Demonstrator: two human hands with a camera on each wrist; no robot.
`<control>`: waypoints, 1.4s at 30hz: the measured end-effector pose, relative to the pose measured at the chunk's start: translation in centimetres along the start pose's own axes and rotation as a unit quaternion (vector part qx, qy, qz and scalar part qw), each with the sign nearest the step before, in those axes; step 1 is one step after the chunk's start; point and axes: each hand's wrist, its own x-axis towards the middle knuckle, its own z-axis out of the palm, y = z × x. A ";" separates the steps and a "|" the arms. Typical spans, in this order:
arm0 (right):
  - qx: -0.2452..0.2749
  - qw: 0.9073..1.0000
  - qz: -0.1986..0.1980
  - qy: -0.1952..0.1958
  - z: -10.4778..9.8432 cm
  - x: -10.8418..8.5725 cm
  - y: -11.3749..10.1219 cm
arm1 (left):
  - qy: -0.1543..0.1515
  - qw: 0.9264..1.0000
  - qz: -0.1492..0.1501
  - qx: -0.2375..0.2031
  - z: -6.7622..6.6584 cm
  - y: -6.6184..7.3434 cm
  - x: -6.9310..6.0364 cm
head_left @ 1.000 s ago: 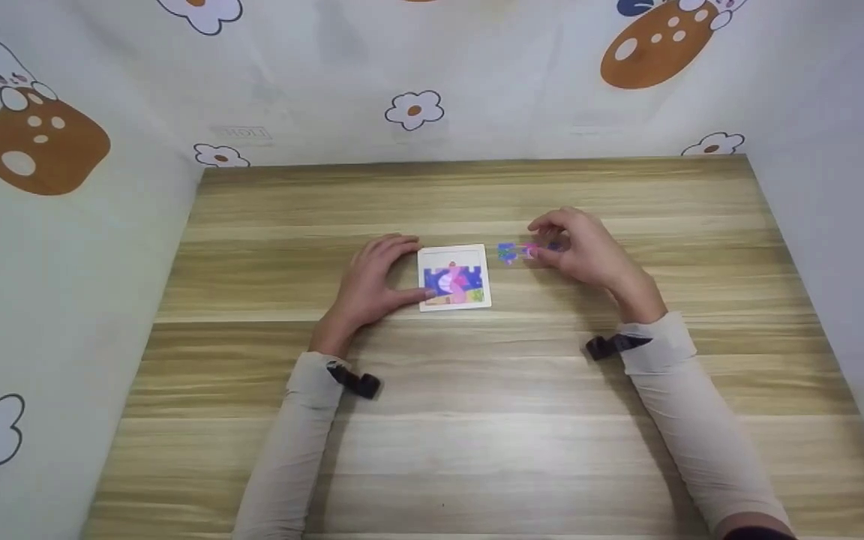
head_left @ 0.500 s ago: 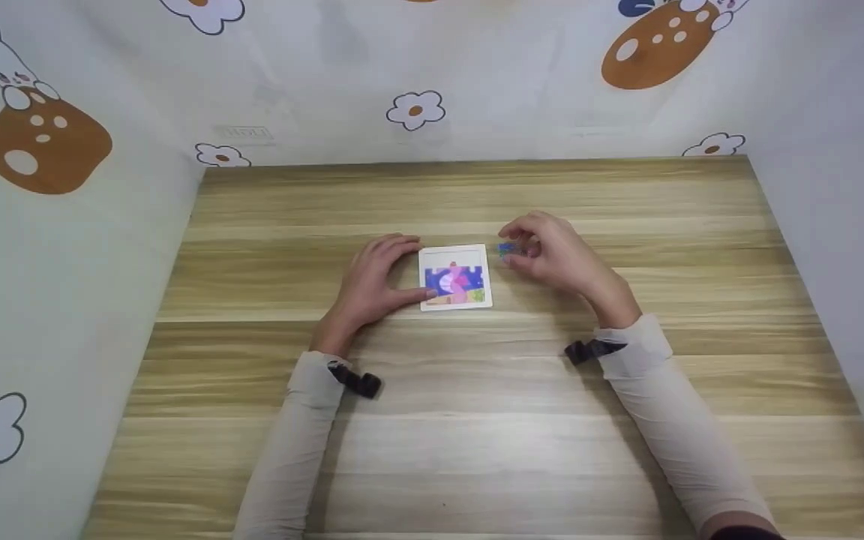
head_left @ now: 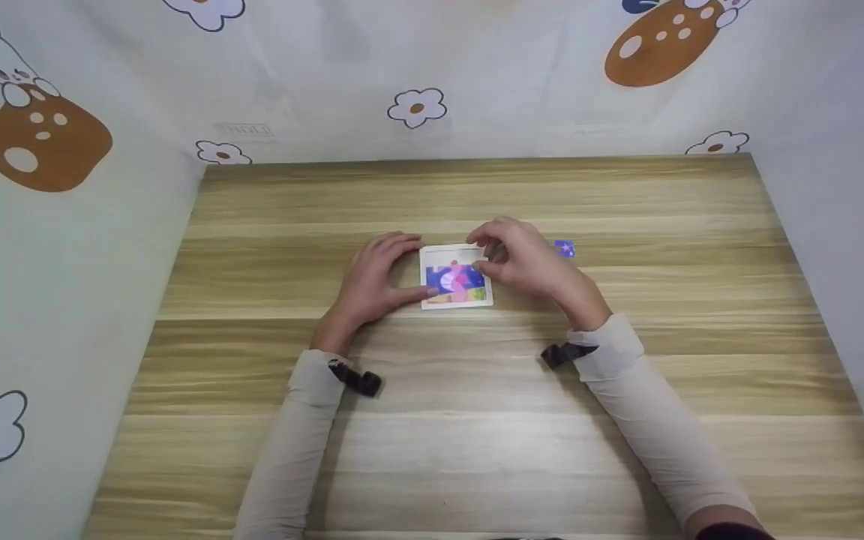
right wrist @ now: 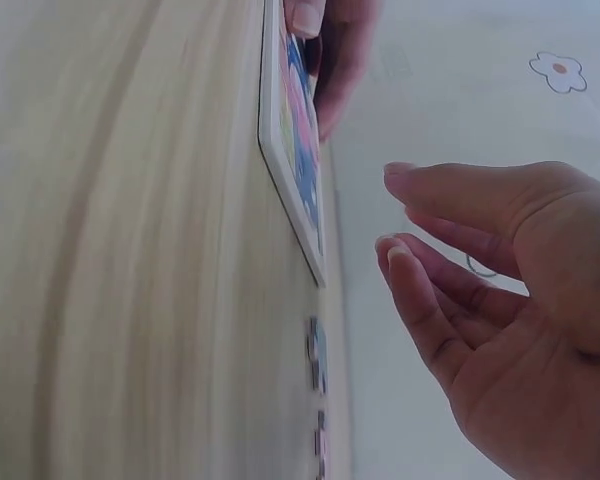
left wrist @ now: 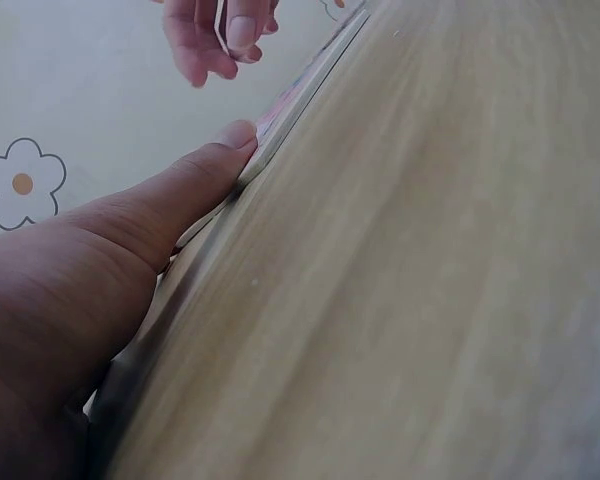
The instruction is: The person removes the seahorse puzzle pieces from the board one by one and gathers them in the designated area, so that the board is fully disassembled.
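Observation:
A small square jigsaw puzzle (head_left: 457, 281) with a pink figure on blue lies in a white frame tray (head_left: 458, 306) on the table. Its upper part shows the bare tray bottom. My left hand (head_left: 376, 277) rests along the tray's left side, its straight thumb pressing on the lower left edge and its fingers at the upper left corner. Over the tray's right side hovers my right hand (head_left: 528, 256), thumb and fingers apart; in the right wrist view I see nothing between them. Loose puzzle pieces (right wrist: 317, 355) lie right of the tray, mostly hidden by that hand in the head view.
A purple puzzle piece (head_left: 565, 249) shows beyond my right hand. The wood-grain table (head_left: 432, 420) is bordered at the back and sides by pale cloth (head_left: 312, 82) printed with flowers and rabbits.
My right hand has moved left from the loose pieces to above the tray's right edge, uncovering the purple piece. My left hand and the tray have stayed in place.

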 end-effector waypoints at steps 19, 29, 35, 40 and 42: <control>-0.009 0.997 -0.007 -0.073 3.4 2.0 -2.0 | 0.015 0.999 0.029 -0.005 0.2 -0.2 0.1; -0.047 0.997 -0.007 -0.069 4.2 2.2 -2.1 | 0.009 1.000 0.026 -0.003 0.0 -0.1 0.1; -0.039 0.997 0.000 -0.072 4.3 2.3 -2.0 | -0.003 1.000 0.027 -0.004 -0.2 -0.1 -0.1; -0.038 0.996 0.010 -0.086 4.4 2.5 -2.4 | -0.002 1.000 0.024 -0.003 -0.1 -0.3 -0.1; -0.043 0.995 0.009 -0.088 4.5 2.5 -2.5 | -0.001 1.000 0.023 -0.005 -0.1 -0.4 -0.1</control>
